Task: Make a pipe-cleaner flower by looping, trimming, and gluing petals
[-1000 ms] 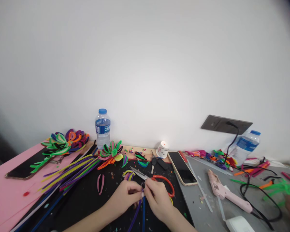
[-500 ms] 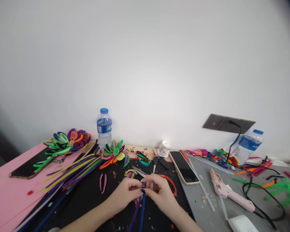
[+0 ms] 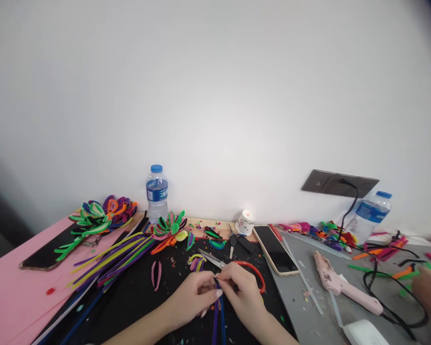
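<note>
Purple and blue pipe cleaners [image 3: 215,320] hang down from between my two hands, over the black mat [image 3: 136,314]. My left hand [image 3: 196,294] is closed, thumb and fingers pinching them near their top. Close against it, my right hand [image 3: 242,290] pinches at the same spot, where a small dark piece shows between the fingertips. Just beyond my hands lie open-bladed scissors [image 3: 249,268] with red handles. Left of the blades is a small striped yellow and purple pipe-cleaner loop [image 3: 197,262]; a pink loop [image 3: 156,275] lies farther left.
Pipe-cleaner flowers [image 3: 168,227] and a bundle of long stems [image 3: 111,261] lie left. A water bottle [image 3: 157,194] and paper cup [image 3: 244,223] stand by the wall. Rightward are a phone [image 3: 276,251], a glue gun [image 3: 345,287] with its black cord, and another person's hand [image 3: 429,290].
Both hands have shifted slightly, and my left thumb now lies across the pipe cleaners. The view has moved a little. The other person's hand has come farther in from the right.
</note>
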`<state>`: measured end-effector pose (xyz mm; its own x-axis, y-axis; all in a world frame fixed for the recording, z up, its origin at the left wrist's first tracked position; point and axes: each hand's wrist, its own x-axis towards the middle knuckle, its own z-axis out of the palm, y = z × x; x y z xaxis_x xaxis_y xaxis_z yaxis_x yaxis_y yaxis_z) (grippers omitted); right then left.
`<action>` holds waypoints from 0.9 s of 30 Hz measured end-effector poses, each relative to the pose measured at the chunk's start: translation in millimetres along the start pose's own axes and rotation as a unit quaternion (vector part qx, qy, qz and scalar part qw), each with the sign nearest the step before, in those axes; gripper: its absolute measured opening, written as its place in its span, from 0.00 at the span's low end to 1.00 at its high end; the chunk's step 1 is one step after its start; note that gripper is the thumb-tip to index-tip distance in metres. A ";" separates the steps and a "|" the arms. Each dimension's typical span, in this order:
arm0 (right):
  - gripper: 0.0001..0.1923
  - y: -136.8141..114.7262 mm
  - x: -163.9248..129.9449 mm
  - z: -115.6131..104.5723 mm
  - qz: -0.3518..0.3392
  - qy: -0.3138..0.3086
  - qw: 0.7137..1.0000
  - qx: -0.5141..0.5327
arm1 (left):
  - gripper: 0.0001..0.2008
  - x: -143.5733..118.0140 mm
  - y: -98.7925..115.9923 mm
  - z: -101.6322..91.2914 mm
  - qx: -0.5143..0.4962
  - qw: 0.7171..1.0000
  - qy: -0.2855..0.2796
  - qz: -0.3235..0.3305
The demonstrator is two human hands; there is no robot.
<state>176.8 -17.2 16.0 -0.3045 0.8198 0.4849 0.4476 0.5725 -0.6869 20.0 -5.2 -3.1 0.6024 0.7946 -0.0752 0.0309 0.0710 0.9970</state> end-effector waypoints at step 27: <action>0.02 11.0 1.2 5.9 0.154 -0.005 0.988 0.022 | 0.18 -7.4 6.2 1.7 0.014 0.998 -0.009 -0.054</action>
<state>176.4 -9.8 5.8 -0.1677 0.9553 0.2436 0.4831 0.2951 -0.8244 17.1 -11.6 3.7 0.6089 0.7722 -0.1813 0.1183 0.1376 0.9834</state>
